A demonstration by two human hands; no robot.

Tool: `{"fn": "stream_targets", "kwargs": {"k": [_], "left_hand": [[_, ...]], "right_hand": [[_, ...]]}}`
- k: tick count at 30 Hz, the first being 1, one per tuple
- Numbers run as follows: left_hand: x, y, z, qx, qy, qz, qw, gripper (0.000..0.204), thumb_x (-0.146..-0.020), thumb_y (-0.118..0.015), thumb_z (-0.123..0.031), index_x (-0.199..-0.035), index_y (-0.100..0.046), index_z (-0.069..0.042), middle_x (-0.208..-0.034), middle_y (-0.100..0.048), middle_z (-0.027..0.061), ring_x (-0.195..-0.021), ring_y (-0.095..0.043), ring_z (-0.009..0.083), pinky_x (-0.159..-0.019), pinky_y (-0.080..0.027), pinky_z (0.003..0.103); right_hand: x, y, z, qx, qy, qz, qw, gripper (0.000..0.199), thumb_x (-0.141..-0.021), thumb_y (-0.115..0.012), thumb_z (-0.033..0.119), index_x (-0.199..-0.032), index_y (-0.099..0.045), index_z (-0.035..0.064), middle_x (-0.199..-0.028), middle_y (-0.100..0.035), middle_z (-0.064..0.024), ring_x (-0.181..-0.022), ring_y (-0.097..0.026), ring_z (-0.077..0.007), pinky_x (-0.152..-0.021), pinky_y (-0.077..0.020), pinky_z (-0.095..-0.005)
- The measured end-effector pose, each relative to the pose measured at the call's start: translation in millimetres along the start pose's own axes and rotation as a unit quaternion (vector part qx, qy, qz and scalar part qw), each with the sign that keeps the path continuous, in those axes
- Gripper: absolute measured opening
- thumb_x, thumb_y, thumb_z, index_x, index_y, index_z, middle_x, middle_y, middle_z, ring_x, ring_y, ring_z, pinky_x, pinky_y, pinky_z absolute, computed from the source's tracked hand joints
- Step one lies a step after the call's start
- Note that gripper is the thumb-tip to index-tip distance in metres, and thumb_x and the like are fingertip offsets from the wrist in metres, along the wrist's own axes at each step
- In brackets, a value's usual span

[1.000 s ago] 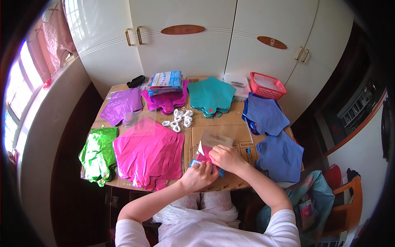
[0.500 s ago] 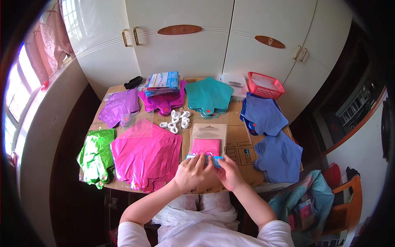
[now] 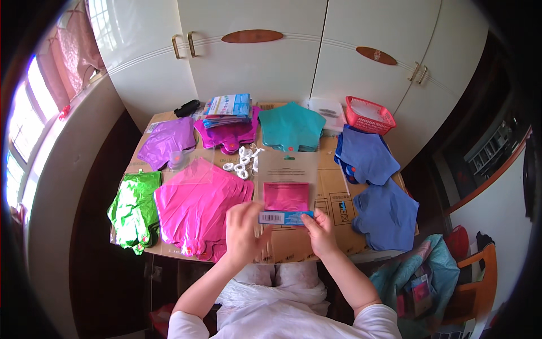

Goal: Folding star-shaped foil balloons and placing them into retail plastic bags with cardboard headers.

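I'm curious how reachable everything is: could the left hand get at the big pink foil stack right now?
Probably yes: the left hand appears close beside the pink foil stack, with nothing evident between them.
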State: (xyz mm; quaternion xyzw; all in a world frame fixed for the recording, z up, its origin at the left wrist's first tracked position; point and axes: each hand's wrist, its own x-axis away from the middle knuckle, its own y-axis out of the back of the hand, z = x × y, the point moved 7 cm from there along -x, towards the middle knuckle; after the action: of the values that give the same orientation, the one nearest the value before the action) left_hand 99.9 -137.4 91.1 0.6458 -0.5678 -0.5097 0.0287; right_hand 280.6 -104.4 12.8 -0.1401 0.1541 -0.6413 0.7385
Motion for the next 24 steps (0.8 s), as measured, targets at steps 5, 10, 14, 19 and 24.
{"fn": "stream_targets", "kwargs": {"k": [5,10,14,19,24], "left_hand": [[36,-48,54,0.623,0.327,0.067,0.708,0.033,-0.090,-0.063,-0.009,-0.122,-0.055,-0.006,-0.109,-0.062,0.0060,-0.090,-0.062,0.0114,-0.068,-0.050,0.023],[42,-54,55,0.653,0.366,0.012,0.663,0.014,-0.091,-0.062,-0.006,-0.104,-0.062,-0.002,-0.089,-0.067,0.0054,-0.071,-0.065,0.0108,-0.061,-0.051,0.021],[42,-51,52,0.625,0.379,-0.038,0.681,0.009,-0.090,-0.062,-0.006,-0.098,-0.062,-0.001,-0.083,-0.067,0.0053,-0.066,-0.064,0.0110,-0.059,-0.051,0.021],[41,-49,52,0.617,0.352,-0.080,0.699,0.004,-0.090,-0.062,-0.005,-0.093,-0.061,-0.002,-0.081,-0.068,0.0065,-0.062,-0.065,0.0125,-0.055,-0.051,0.021],[41,-47,50,0.599,0.355,-0.095,0.711,0.007,-0.091,-0.062,-0.009,-0.090,-0.061,-0.003,-0.078,-0.067,0.0058,-0.059,-0.064,0.0118,-0.053,-0.049,0.021]], "right_hand": [[7,-14,8,0.021,0.019,0.024,0.999,0.011,-0.096,-0.056,0.014,-0.094,-0.060,0.0032,-0.088,-0.063,-0.0004,-0.079,-0.055,-0.0049,-0.073,-0.0453,-0.0222],[10,-12,9,0.167,0.077,0.023,0.983,0.021,-0.094,-0.059,0.016,-0.077,-0.053,0.0053,-0.067,-0.050,0.0066,-0.062,-0.041,-0.0022,-0.054,-0.0341,-0.0213],[10,-16,20,0.223,0.126,-0.017,0.967,0.030,-0.093,-0.062,0.015,-0.069,-0.047,0.0054,-0.061,-0.041,0.0080,-0.057,-0.032,-0.0023,-0.049,-0.0271,-0.0228],[8,-17,21,0.185,0.099,-0.021,0.978,0.025,-0.092,-0.063,0.015,-0.072,-0.055,0.0023,-0.063,-0.050,0.0055,-0.057,-0.041,-0.0024,-0.051,-0.0342,-0.0210],[6,-22,20,0.107,0.077,-0.028,0.991,0.022,-0.092,-0.063,0.015,-0.077,-0.062,-0.0007,-0.074,-0.064,-0.0023,-0.068,-0.060,-0.0070,-0.062,-0.0483,-0.0217]]}}
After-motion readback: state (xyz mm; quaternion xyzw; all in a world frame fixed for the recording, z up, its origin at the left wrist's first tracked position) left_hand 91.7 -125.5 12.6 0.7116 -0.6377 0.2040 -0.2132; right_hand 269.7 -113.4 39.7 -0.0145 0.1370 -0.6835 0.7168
